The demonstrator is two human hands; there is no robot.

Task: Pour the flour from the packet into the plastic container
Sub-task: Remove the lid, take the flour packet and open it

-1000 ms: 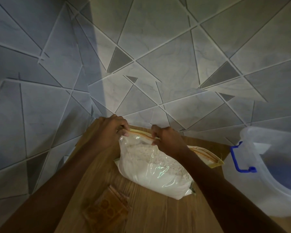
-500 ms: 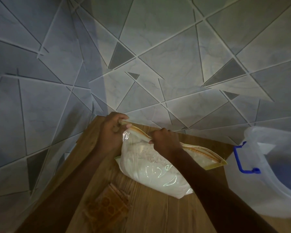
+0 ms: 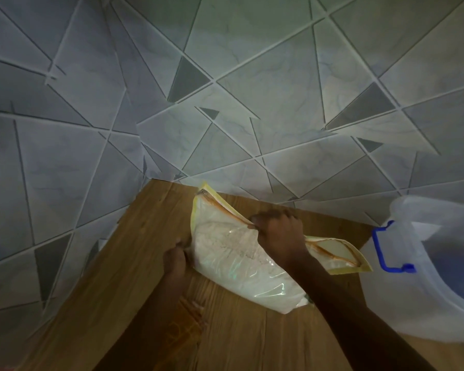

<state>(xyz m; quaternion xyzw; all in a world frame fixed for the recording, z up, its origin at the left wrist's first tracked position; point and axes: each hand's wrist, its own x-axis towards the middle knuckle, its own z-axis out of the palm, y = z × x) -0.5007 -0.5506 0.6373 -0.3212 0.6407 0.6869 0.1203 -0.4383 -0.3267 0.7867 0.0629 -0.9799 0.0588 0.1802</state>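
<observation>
You were at the opening step: your right hand (image 3: 277,234) pinched the packet (image 3: 241,261) by its top seal, your left hand (image 3: 175,259) clamped its side. The plastic container (image 3: 437,274) waited right of your grip; next, lift and tip.

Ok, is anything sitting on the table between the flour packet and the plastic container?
Nothing visible. Bare wooden table lies between the flour packet and the plastic container to its right. The right hand and left hand both grip the packet.
</observation>
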